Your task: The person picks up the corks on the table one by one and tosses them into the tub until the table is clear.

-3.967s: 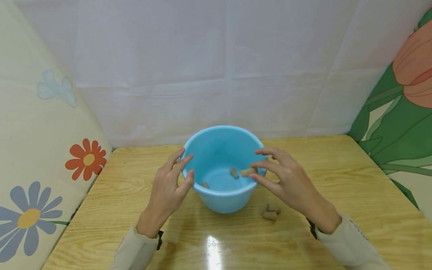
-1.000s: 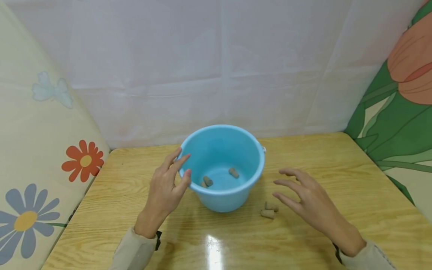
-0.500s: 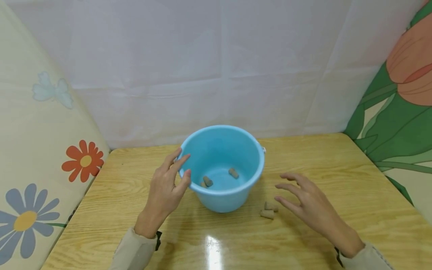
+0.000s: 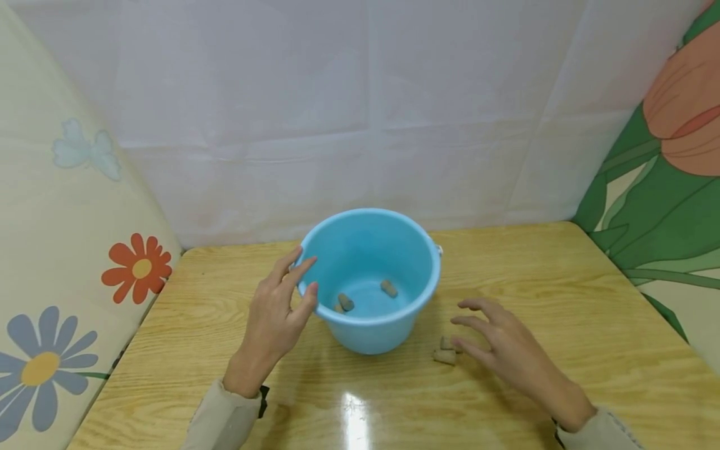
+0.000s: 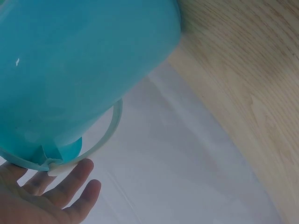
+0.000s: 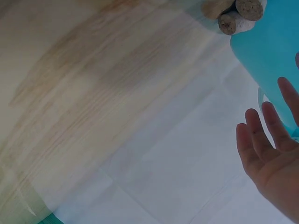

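Note:
A light blue bucket stands on the wooden table with three corks on its floor. My left hand is at the bucket's left rim, fingers spread and fairly straight, thumb and index tips overlapping the edge. In the left wrist view, its fingertips are beside the pale handle where it joins the rim. To the right of the bucket, my right hand hovers with loosely bent fingers around no object. Its thumb partly covers a little group of corks on the tabletop. The right wrist view shows three cork ends by the bucket.
A white cloth hangs behind the table. Flower-printed fabric lines the left side, and a tulip-patterned panel the right. Light glares on the table's front.
Four seconds ago my right hand pinched a cork over the bucket; now it holds none and another cork shows inside. Lately it has dropped slightly toward the corks. My left hand stays put.

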### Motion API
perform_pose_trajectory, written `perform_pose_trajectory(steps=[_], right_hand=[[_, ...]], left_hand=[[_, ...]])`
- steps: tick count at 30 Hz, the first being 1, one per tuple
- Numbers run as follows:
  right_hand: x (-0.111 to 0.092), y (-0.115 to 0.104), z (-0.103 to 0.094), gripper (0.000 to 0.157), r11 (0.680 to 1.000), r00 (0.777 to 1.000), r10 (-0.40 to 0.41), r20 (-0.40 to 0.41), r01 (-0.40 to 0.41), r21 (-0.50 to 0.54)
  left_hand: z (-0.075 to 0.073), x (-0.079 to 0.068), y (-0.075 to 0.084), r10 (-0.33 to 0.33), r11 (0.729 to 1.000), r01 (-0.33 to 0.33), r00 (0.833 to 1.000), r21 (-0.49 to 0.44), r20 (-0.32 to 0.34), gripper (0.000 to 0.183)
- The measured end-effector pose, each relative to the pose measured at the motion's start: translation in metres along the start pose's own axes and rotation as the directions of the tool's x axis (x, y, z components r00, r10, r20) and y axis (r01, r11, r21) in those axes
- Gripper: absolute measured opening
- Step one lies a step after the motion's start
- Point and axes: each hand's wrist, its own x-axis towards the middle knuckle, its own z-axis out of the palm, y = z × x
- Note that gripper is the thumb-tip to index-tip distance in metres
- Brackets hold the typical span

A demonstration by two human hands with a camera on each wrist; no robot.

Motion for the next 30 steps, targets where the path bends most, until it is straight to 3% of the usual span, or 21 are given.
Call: perform_pose_trajectory(steps=[30], right_hand=[[-0.011, 0.006, 0.013, 0.032, 1.0, 0.999, 0.011, 0.04, -0.01, -0.007]], left_hand=[[0.0, -0.001, 0.0, -0.006, 1.0, 0.006, 1.0, -0.005, 0.007, 0.045]])
